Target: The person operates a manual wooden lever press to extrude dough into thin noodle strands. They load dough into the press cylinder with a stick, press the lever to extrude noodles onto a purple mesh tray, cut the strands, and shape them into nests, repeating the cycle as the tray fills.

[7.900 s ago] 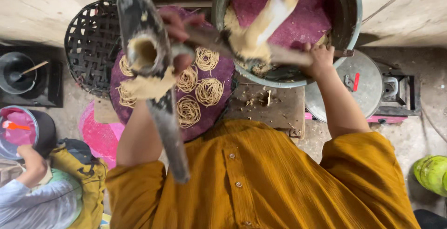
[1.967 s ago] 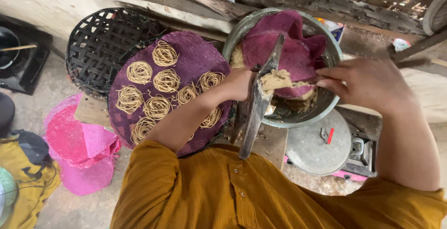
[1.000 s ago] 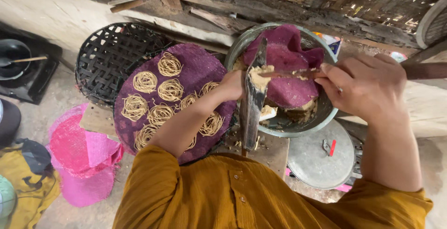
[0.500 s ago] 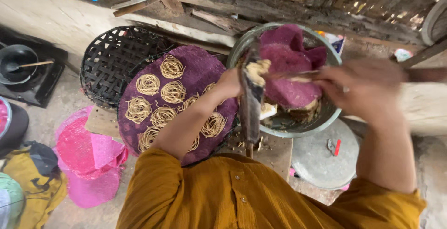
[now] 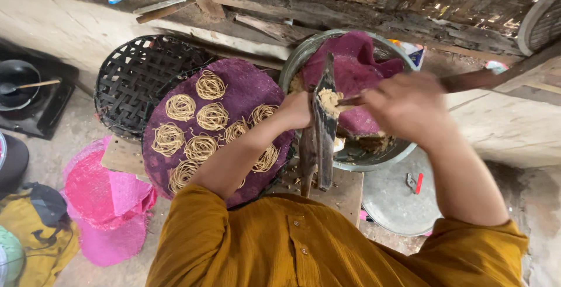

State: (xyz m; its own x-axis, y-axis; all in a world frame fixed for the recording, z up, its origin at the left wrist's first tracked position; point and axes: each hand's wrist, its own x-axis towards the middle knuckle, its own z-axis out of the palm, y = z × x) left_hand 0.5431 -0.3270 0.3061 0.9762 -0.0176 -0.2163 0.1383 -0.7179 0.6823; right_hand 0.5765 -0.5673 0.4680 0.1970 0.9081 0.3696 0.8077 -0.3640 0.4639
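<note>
Floor [image 5: 76,129] dusty concrete (plank wall [image 5: 362,7] behind).

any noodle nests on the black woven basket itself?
No: the noodle nests all lie on the purple mat, and the black woven basket shows only bare weave.

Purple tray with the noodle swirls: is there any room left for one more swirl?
Yes. The purple tray is bare along its top right edge, between the top noodle coil and the metal bowl. Its left and lower parts are crowded with coils, and the left forearm covers the lower right part.
</note>
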